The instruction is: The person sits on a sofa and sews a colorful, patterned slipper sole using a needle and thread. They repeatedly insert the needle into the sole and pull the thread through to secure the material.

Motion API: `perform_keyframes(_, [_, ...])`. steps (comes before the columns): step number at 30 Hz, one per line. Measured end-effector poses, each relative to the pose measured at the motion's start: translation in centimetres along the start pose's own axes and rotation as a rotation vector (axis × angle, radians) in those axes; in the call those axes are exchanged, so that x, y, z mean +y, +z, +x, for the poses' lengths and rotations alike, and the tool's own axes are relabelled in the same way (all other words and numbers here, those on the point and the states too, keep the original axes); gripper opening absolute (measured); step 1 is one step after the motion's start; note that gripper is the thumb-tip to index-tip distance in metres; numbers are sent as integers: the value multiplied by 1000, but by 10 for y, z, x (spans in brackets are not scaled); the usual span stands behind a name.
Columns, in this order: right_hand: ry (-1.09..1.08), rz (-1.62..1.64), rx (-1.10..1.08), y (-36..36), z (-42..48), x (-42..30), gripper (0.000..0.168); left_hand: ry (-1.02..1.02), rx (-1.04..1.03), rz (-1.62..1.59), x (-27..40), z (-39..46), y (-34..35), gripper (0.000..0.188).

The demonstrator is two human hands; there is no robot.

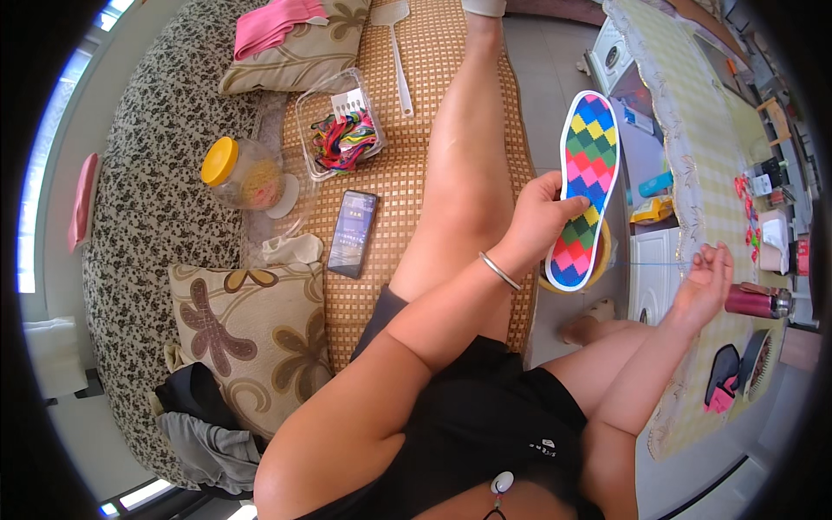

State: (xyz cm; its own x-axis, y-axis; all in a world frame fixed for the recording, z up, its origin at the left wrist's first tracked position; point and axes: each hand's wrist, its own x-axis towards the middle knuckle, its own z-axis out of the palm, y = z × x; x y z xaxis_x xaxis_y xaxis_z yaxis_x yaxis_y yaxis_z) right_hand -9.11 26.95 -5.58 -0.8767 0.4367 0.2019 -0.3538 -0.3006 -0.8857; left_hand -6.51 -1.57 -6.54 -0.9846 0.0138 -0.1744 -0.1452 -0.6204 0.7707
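My left hand (543, 218) grips an embroidered shoe insole (588, 169) at its middle, thumb on the patterned face. The insole has a white rim and zigzag bands of blue, yellow, green, red and pink stitching, and its long side runs nearly upright in the view. Out to the right, my right hand (705, 283) is raised with its fingers bent close together around a thin blue thread (650, 264). That thread stretches taut from the insole's lower part to my right fingers. Whether a needle is in them cannot be told.
On the woven mat left of my leg lie a clear plastic box (305, 153) of colourful floss, a smartphone (353, 234) and a yellow-lidded jar (250, 179). A yellow-rimmed bin (604, 250) stands beneath the insole. At right, a cloth-covered table (708, 195) holds a purple thermos (754, 301).
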Motion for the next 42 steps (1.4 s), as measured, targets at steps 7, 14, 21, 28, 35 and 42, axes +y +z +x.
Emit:
perform_keyframes(7, [364, -41, -272, 13, -26, 49, 15, -75, 22, 130, -16, 6, 9, 20])
perform_keyframes(14, [350, -233, -335, 22, -36, 41, 14, -158, 42, 211, -24, 1, 24, 26])
perform_keyframes(21, [-25, -579, -372, 34, -54, 17, 5, -126, 14, 162, -28, -2, 36, 25])
perform_keyframes(28, [-248, -685, -482, 41, -58, 17, 15, -133, -4, 214, -31, -7, 38, 25])
perform_keyframes(35, [-231, -662, -462, 41, -58, 22, 16, -87, -12, 212, -35, -6, 40, 24])
perform_keyframes(42, [-247, -686, -477, 44, -59, 23, 15, -92, -7, 199, -38, -7, 34, 23])
